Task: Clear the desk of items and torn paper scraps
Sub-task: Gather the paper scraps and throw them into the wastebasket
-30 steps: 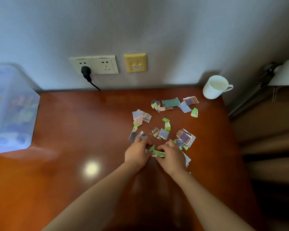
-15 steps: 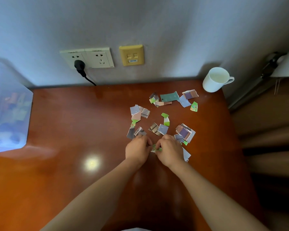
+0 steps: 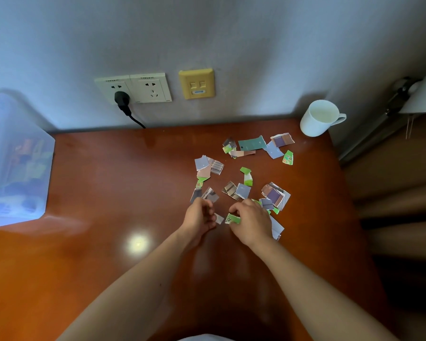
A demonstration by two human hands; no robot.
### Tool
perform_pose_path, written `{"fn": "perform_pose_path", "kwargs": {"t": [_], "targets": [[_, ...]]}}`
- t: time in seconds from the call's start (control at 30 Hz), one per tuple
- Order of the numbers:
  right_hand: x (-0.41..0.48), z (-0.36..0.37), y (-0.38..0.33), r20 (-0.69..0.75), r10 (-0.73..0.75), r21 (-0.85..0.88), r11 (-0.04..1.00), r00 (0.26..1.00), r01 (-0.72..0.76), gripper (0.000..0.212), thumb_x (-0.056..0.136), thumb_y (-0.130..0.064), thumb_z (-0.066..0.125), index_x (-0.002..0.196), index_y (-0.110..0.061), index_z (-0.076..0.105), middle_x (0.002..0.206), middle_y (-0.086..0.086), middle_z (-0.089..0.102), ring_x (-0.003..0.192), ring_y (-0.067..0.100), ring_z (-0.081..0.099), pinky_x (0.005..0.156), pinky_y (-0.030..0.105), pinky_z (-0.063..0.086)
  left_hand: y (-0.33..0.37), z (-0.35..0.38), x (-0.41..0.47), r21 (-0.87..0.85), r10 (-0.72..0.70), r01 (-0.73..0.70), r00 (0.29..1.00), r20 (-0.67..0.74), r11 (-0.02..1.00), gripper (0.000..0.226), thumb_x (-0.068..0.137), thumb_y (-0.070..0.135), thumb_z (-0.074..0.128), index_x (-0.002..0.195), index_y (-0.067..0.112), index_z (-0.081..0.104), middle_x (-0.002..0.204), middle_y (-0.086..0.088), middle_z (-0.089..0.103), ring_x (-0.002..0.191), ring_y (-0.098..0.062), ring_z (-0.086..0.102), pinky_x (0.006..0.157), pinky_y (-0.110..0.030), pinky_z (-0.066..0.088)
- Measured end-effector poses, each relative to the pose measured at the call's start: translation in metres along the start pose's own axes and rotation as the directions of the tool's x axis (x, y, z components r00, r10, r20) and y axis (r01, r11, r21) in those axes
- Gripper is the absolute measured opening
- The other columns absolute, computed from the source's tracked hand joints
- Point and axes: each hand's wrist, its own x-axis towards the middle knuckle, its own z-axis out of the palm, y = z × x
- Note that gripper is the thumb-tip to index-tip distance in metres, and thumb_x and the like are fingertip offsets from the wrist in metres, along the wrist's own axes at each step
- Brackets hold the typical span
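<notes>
Two hands had parted over the bench [image 3: 108, 193]. A second earlier they gripped one green strip together. Now the right hand [image 3: 252, 221] pinched a green scrap [image 3: 233, 219], and the left hand [image 3: 199, 217], fingers curled, pinched a small pale scrap [image 3: 219, 219] just beside it. The strip had apparently torn in two. The other torn scraps [image 3: 242, 190] lay scattered from 12 to 2 o'clock of the hands. A white mug [image 3: 316, 119] stood at the bench's 1 o'clock corner and a clear plastic box [image 3: 15, 156] at 9 o'clock. By the look of it, clearing had not begun, and there was one more piece to gather.
</notes>
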Motion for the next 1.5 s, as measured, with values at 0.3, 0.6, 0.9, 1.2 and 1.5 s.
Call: {"fn": "perform_pose_path", "kwargs": {"t": [0.3, 0.6, 0.9, 1.2, 1.5], "targets": [[0.005, 0.0, -0.003, 0.06, 0.003, -0.022, 1.0, 0.998, -0.001, 0.029, 0.085, -0.027, 0.069, 0.112, -0.032, 0.06, 0.12, -0.004, 0.055, 0.114, 0.02, 0.049, 0.089, 0.033, 0.044, -0.008, -0.02, 0.007, 0.947, 0.357, -0.311, 0.896, 0.264, 0.081, 0.036, 0.082, 0.027, 0.06, 0.117, 0.033, 0.053, 0.109, 0.009, 0.064, 0.102, -0.02, 0.06, 0.075, -0.029, 0.043], [0.004, 0.0, -0.007, 0.049, 0.001, 0.039, 0.999, 0.999, -0.003, 0.021, 0.081, -0.013, 0.066, 0.085, -0.029, 0.053, 0.092, -0.005, 0.065, 0.091, 0.021, 0.056, 0.071, 0.032, 0.047, -0.002, -0.017, 0.01, 0.925, 0.416, -0.352, 0.827, 0.379, -0.144, 0.023, 0.087, 0.026, 0.06, 0.109, 0.029, 0.058, 0.116, 0.006, 0.061, 0.104, -0.022, 0.059, 0.075, -0.028, 0.044], [0.002, 0.001, -0.006, 0.064, 0.228, 0.583, 0.782, 0.972, -0.222, 0.021, 0.08, -0.005, 0.068, 0.083, -0.025, 0.061, 0.081, -0.01, 0.06, 0.079, 0.014, 0.058, 0.067, 0.025, 0.048, 0.002, -0.012, 0.008, 0.91, 0.371, -0.321, 0.837, 0.402, -0.261, 0.019, 0.089, 0.035, 0.06, 0.104, 0.023, 0.059, 0.121, 0.001, 0.056, 0.109, -0.024, 0.057, 0.075, -0.031, 0.042], [-0.012, -0.024, 0.017, 0.382, 0.417, 0.919, -0.073, 0.825, -0.388, 0.023, 0.084, 0.008, 0.046, 0.088, -0.01, 0.06, 0.074, 0.006, 0.053, 0.056, 0.015, 0.052, 0.053, 0.026, 0.044, -0.003, 0.017, -0.004, 0.511, 0.138, -0.262, 0.954, 0.268, 0.819, 0.013, 0.098, 0.019, 0.054, 0.086, 0.02, 0.049, 0.073, 0.002, 0.052, 0.06, -0.006, 0.048, 0.054, -0.018, 0.042], [-0.025, -0.031, 0.058, 0.213, 0.54, 0.838, 0.328, 0.814, -0.436, 0.014, 0.083, -0.019, 0.07, 0.079, -0.011, 0.059, 0.061, 0.003, 0.048, 0.054, 0.014, 0.041, 0.05, 0.024, 0.034, -0.006, 0.061, -0.015, 0.202, -0.165, 0.119, 0.96, 0.228, 0.972, 0.015, 0.093, 0.016, 0.043, 0.08, 0.015, 0.052, 0.068, -0.003, 0.05, 0.06, -0.016, 0.05, 0.056, -0.025, 0.046]]}}
